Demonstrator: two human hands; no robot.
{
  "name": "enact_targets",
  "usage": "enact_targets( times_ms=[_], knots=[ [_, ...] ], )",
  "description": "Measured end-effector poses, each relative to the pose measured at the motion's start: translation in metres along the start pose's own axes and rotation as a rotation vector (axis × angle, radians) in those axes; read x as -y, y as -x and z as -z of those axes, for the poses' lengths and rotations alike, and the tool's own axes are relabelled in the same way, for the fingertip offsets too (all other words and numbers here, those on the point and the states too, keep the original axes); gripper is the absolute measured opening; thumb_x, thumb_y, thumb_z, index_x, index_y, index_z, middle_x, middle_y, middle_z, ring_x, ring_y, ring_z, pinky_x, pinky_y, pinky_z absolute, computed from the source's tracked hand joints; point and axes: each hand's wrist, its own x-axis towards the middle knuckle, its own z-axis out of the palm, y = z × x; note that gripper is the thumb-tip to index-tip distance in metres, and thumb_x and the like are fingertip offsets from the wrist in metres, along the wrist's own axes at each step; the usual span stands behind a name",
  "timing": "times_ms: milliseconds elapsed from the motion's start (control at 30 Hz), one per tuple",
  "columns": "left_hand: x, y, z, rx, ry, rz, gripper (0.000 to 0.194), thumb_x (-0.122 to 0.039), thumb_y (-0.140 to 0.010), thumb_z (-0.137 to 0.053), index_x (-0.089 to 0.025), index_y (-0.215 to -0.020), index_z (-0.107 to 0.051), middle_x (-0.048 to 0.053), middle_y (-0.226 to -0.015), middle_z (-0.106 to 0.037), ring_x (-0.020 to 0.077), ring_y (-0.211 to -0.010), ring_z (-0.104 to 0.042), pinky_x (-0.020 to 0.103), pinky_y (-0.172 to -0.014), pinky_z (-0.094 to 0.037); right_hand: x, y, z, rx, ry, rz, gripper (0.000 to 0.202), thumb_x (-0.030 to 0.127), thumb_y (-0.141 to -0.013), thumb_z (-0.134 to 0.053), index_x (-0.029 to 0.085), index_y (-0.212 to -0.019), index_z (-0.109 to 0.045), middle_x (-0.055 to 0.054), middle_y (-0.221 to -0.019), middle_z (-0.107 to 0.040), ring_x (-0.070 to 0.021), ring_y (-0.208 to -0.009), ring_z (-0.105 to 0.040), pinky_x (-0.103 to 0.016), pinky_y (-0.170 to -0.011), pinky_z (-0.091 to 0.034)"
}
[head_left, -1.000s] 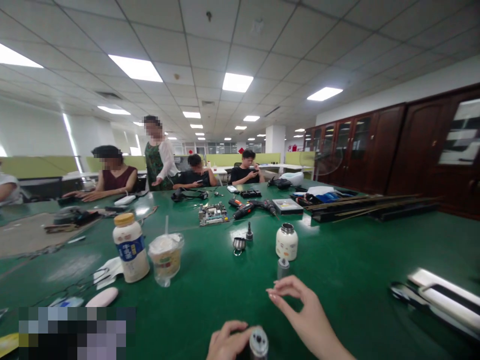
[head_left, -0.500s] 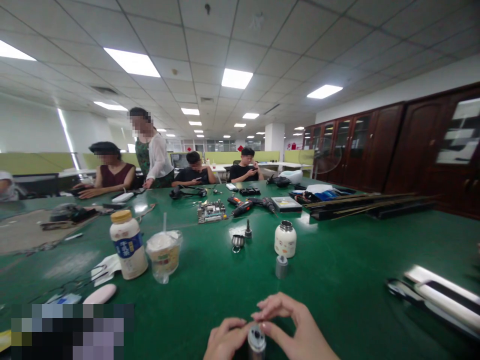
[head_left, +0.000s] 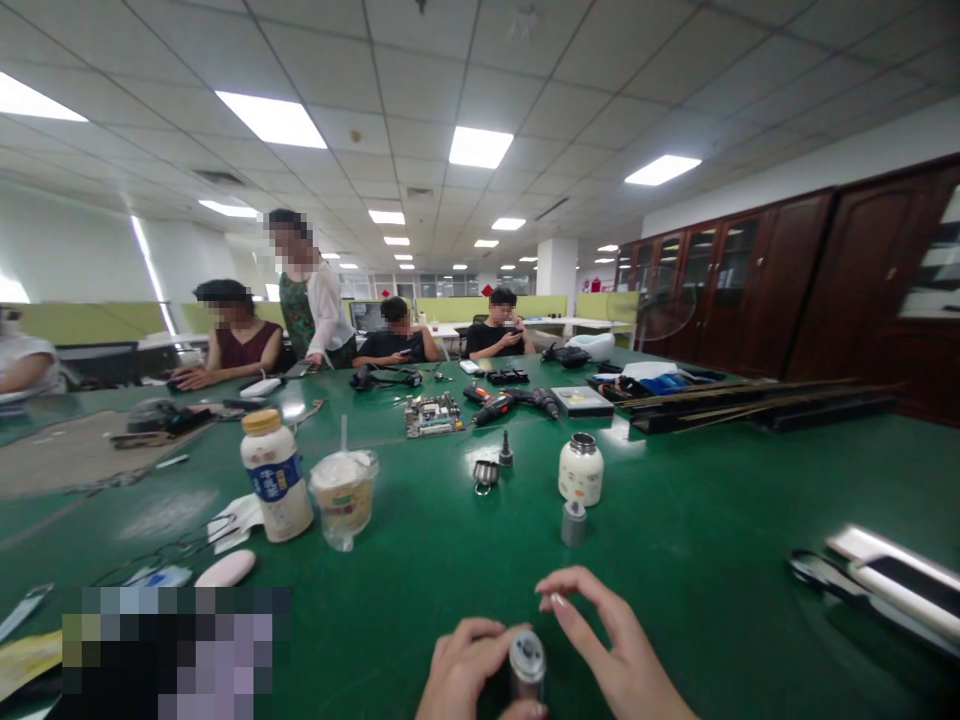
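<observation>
Right now the cylinder [head_left: 528, 660] is at the table's near edge, its pale round end facing up; its foot is out of view, so whether it rests on the table [head_left: 420, 570] I cannot tell. The left hand [head_left: 459, 662] grips it round the side, thumb in front. The right hand [head_left: 619, 645] is raised just beside it, forefinger and thumb curved towards each other; whether they pinch anything small I cannot tell.

Further from the near edge, a second cylinder [head_left: 574, 525] stands upright just in front of the flask [head_left: 580, 472], which has no lid on. A little pot [head_left: 486, 475] and a bit [head_left: 506, 450] sit to the left of these. The cup [head_left: 343, 497] and the jug [head_left: 276, 480] are towards the left edge, and the board [head_left: 435, 415] and drills [head_left: 491, 410] nearer the far edge.

As I judge it, an off-centre push on the top could twist the cylinder out of the left fingers, since its side looks smooth and round. A careless reach of the right hand could tip the second cylinder and set it rolling.

Half a second ago the right fingertips were at the cylinder's top; now they are clear of it, while the left grip stays.
</observation>
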Motion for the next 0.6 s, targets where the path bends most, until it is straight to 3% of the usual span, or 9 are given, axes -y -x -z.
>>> enact_targets(
  times_ms=[67, 167, 300, 400, 500, 600],
  knots=[
    [-0.004, 0.001, 0.001, 0.006, -0.002, 0.008, 0.046, -0.037, -0.072, -0.077, -0.034, -0.116, -0.065, 0.003, -0.110, -0.071, 0.0266, -0.106, -0.061, 0.039, -0.092, -0.047, 0.002, 0.002, 0.001, 0.088, 0.032, 0.033, 0.024, 0.037, -0.093, -0.050, 0.026, -0.103, -0.068, -0.007, -0.105, -0.067, -0.0241, -0.104, -0.060, -0.041, -0.093, -0.044],
    [-0.008, 0.002, 0.001, -0.024, -0.002, 0.020, 0.038, -0.028, -0.072, -0.077, -0.032, -0.109, -0.069, 0.003, -0.106, -0.072, 0.0253, -0.104, -0.062, 0.037, -0.091, -0.047, 0.007, 0.003, -0.001, 0.194, 0.117, 0.039, 0.018, 0.036, -0.088, -0.059, 0.031, -0.097, -0.073, -0.006, -0.115, -0.065, -0.0265, -0.112, -0.055, -0.047, -0.098, -0.040],
    [-0.007, 0.002, 0.001, -0.015, -0.004, -0.006, 0.045, -0.031, -0.073, -0.076, -0.032, -0.117, -0.065, 0.004, -0.108, -0.071, 0.0252, -0.105, -0.062, 0.037, -0.091, -0.048, 0.005, -0.003, -0.001, 0.124, 0.103, 0.016, 0.016, 0.037, -0.086, -0.062, 0.028, -0.088, -0.075, -0.007, -0.105, -0.068, -0.0247, -0.105, -0.059, -0.044, -0.094, -0.044],
    [-0.003, 0.003, 0.001, -0.006, -0.027, -0.033, 0.047, -0.036, -0.075, -0.074, -0.031, -0.120, -0.064, 0.005, -0.113, -0.069, 0.0261, -0.108, -0.061, 0.038, -0.092, -0.049, -0.010, -0.012, 0.009, 0.028, 0.173, 0.000, 0.017, 0.037, -0.088, -0.061, 0.029, -0.090, -0.076, -0.007, -0.107, -0.069, -0.0249, -0.106, -0.059, -0.045, -0.096, -0.042],
    [0.000, 0.003, 0.002, -0.008, -0.047, -0.039, 0.047, -0.037, -0.076, -0.073, -0.031, -0.121, -0.063, 0.006, -0.114, -0.069, 0.0265, -0.109, -0.061, 0.038, -0.092, -0.049, -0.032, -0.016, 0.020, 0.063, 0.412, -0.031, 0.011, 0.038, -0.081, -0.068, 0.035, -0.086, -0.077, -0.005, -0.124, -0.063, -0.0317, -0.121, -0.048, -0.056, -0.101, -0.033],
    [0.001, 0.003, 0.001, -0.003, -0.053, -0.035, 0.049, -0.037, -0.075, -0.074, -0.032, -0.122, -0.062, 0.006, -0.114, -0.069, 0.0266, -0.109, -0.061, 0.039, -0.092, -0.049, -0.048, -0.016, 0.024, 0.120, 0.454, -0.033, 0.023, 0.036, -0.077, -0.072, 0.037, -0.101, -0.073, -0.005, -0.133, -0.058, -0.0335, -0.128, -0.042, -0.059, -0.103, -0.029]
  ],
)
